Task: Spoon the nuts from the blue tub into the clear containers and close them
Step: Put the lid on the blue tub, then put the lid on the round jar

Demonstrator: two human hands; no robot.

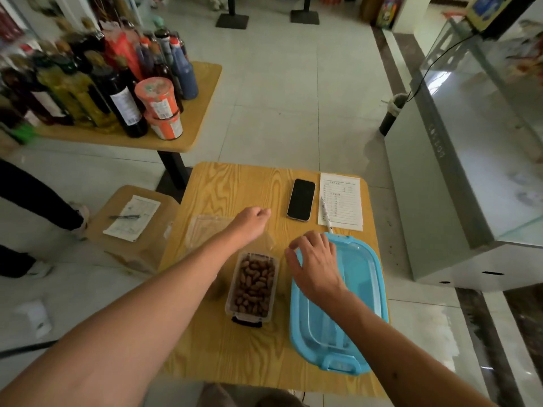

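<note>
A clear container (252, 284) full of brown nuts stands uncovered in the middle of the wooden table (235, 348), its black clasp toward me. To its right lies the blue tub (361, 289) with its translucent blue lid on. My right hand (316, 267) rests on the tub's far left corner, fingers spread. My left hand (254, 220) reaches past the container with fingers curled, over a flat clear lid (205, 230) lying on the table. Whether it grips the lid is hidden. No spoon is visible.
A black phone (301, 199), a printed sheet (342, 201) and a pen (326, 214) lie at the table's far right. A cardboard box (132, 230) stands left of the table, a bottle-laden table (188, 136) behind it. A person's legs (35, 201) are at far left, a glass counter (470, 171) at right.
</note>
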